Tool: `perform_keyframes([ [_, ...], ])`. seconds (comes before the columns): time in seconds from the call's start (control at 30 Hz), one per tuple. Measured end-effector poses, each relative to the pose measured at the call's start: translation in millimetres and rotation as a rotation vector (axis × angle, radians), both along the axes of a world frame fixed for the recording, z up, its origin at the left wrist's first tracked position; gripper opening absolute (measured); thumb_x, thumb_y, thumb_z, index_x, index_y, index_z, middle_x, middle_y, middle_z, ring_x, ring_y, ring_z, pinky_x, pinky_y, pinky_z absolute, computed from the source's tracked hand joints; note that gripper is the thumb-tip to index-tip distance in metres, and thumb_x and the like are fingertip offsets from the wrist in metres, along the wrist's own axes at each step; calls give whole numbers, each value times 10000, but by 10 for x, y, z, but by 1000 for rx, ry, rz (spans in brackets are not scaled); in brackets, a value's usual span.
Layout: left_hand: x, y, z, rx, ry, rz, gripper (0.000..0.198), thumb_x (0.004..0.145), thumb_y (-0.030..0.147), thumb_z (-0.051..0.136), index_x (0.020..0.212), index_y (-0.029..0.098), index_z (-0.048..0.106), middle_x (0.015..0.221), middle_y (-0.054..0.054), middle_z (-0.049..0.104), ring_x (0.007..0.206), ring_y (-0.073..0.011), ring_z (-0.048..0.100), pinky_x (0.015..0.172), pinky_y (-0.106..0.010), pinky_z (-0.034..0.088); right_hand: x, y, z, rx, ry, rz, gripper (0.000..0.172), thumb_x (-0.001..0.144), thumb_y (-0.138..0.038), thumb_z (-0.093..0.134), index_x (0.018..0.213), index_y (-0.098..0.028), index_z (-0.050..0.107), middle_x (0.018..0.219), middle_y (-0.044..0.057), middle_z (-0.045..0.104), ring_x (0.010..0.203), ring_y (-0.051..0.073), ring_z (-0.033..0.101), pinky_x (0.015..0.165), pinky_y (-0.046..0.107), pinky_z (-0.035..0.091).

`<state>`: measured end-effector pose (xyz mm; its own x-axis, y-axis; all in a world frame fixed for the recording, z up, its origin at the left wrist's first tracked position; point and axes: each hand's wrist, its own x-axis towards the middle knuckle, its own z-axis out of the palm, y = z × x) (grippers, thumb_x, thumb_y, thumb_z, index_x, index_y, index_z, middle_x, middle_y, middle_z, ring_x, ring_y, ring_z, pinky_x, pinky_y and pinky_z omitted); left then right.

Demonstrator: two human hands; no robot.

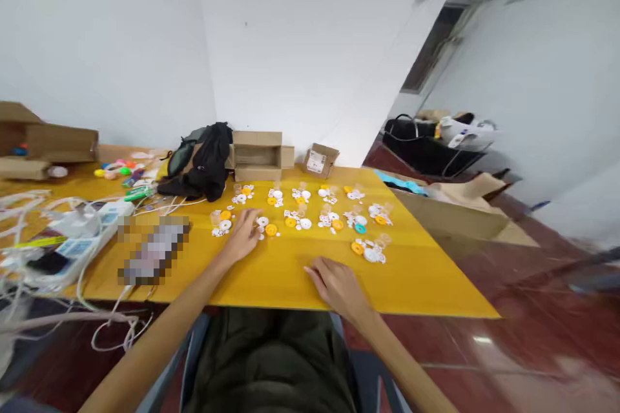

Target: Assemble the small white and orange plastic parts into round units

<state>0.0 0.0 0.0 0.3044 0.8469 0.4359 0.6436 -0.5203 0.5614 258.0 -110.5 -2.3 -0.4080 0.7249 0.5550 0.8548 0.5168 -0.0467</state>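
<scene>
The left hand reaches over the yellow tabletop left of the frame's centre, its thumb and fingers apart beside one of many small clusters of parts. In that cluster a white disc sits just past the fingertips, with an orange disc next to it on the right; whether the hand touches the white disc cannot be told. The right hand lies low at the table's front, right of centre, with fingers loosely curled; its underside is hidden, so whether it grips anything cannot be told.

The other clusters spread in rough rows across the middle of the frame, with discs, small white pieces and clear cups, such as the clear cup at the left end. A teal disc stands out toward the right, and another cluster, with its own orange disc, lies nearer the front edge.

Behind the rows stand an open cardboard box and a small labelled carton, with a black bag to their left. At the frame's left, a white power strip lies among cables.
</scene>
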Motion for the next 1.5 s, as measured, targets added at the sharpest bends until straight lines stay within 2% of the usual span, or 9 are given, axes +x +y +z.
perform_keyframes([
  [0.2, -20, -10, 12, 24, -13, -25, 463, 902, 131, 463, 1336, 286, 509, 1259, -64, 536, 1182, -222, 563, 1025, -368, 480, 575, 58, 28, 170, 107, -286, 270, 1024, -306, 403, 885, -217, 617, 847, 81, 665, 818, 227, 605, 738, 319, 409],
  [0.3, -10, -27, 52, 94, 14, 5, 450, 916, 145, 444, 1335, 289, 525, 1287, -73, 535, 1235, -247, 521, 1073, -417, 439, 822, 139, -28, 215, 107, -444, 267, 1010, -362, 429, 985, -214, 649, 952, 113, 679, 894, 259, 588, 772, 353, 415],
  [0.43, 15, -61, 94, 230, 85, 25, 413, 940, 172, 411, 1321, 261, 544, 1342, -107, 529, 1272, -287, 469, 1075, -482, 417, 930, 210, -189, 189, 37, -474, 296, 1013, -358, 413, 1094, -220, 662, 1097, 128, 687, 1031, 277, 579, 831, 375, 402],
  [0.6, 53, -110, 106, 332, 208, -17, 371, 960, 276, 439, 1303, 227, 571, 1389, -143, 508, 1320, -320, 418, 1063, -505, 408, 904, 216, -295, 153, 1, -448, 275, 1003, -308, 431, 1067, -219, 683, 1080, 119, 712, 1072, 279, 574, 859, 380, 383],
  [0.9, 81, -155, 108, 420, 337, -91, 325, 969, 269, 429, 1226, 223, 622, 1369, -151, 562, 1354, -324, 417, 1050, -507, 387, 784, 164, -232, 182, -58, -379, 245, 993, -228, 464, 1068, -231, 698, 1059, 97, 731, 1076, 263, 568, 908, 388, 352],
  [1.07, 208, -202, 117, 438, 354, -138, 332, 982, 255, 404, 1237, 215, 613, 1313, -147, 605, 1323, -320, 446, 1069, -525, 367, 638, 111, -186, 179, -79, -395, 226, 988, -227, 484, 1034, -241, 705, 1075, 96, 701, 1077, 267, 542, 901, 390, 355],
  [1.27, 456, -318, 120, 380, 339, -285, 336, 1000, 283, 391, 1259, 213, 594, 1244, -126, 632, 1251, -297, 507, 1038, -480, 430, 365, 18, -134, 91, -93, -361, 216, 976, -228, 517, 1106, -252, 687, 1035, 95, 657, 993, 262, 530, 859, 384, 361],
  [1.5, 788, -360, 120, 193, 234, -473, 371, 963, 309, 515, 1330, 247, 520, 1274, -93, 606, 1213, -256, 555, 1058, -416, 469, 69, 26, -98, -32, -90, -222, 323, 936, -104, 514, 1205, -230, 641, 1109, 102, 654, 988, 246, 551, 808, 352, 370],
])
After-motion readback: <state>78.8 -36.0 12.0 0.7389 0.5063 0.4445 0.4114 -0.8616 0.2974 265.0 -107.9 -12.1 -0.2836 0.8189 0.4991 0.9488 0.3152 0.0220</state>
